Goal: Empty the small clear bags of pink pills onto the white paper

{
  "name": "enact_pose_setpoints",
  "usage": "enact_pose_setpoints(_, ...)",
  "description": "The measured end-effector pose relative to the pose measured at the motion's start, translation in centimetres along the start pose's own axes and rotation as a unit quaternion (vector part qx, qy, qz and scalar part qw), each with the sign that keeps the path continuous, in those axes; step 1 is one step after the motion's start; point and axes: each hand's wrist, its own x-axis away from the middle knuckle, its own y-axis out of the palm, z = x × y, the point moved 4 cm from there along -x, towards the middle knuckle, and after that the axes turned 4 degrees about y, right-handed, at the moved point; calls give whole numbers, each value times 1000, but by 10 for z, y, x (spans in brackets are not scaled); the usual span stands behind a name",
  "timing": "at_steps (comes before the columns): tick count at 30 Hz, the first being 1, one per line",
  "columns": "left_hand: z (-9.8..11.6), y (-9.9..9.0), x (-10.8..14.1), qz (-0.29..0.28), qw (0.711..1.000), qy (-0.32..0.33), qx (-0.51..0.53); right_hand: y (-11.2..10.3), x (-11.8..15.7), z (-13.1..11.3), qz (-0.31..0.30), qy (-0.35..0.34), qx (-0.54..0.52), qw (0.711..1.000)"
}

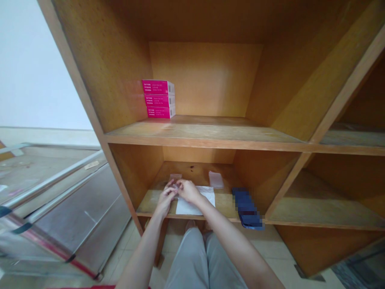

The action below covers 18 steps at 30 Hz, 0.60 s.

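Above the lower shelf, my left hand (166, 198) and my right hand (187, 190) meet with fingers closed in a pinch. Between the fingertips is a small piece of clear plastic (176, 187), like a little bag; the fingers partly hide it. A white sheet of paper (208, 196) lies under my right hand and wrist. Just behind my left hand sits a clear plastic packet (175, 176). Further right, beyond the paper, a stack of clear plastic bags (216, 180) lies flat.
A dark blue, partly blurred item (247, 208) overhangs the shelf's front edge at right. On the upper shelf (207, 130) three pink boxes (158, 99) are stacked at left. A metal-framed glass case (81, 208) stands left of the wooden cabinet. My knees are below the shelf.
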Motion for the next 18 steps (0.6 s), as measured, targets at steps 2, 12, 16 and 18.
enact_pose_setpoints(2, 0, -1, -1, 2, 1000, 10, -5, 0, 1, -4, 1, -4, 53, 999)
enact_pose_setpoints(12, -4, -6, -4, -15, 991, 70, -112, 6, 7, -21, -26, -7, 239, 971)
enact_pose_setpoints(16, -4, -5, -4, -31, 983, 95, -157, 4, 7, -22, -22, 5, 280, 960)
enact_pose_setpoints(18, -4, -6, -3, -22, 985, 83, -149, 0, 7, -20, -16, 36, 289, 957)
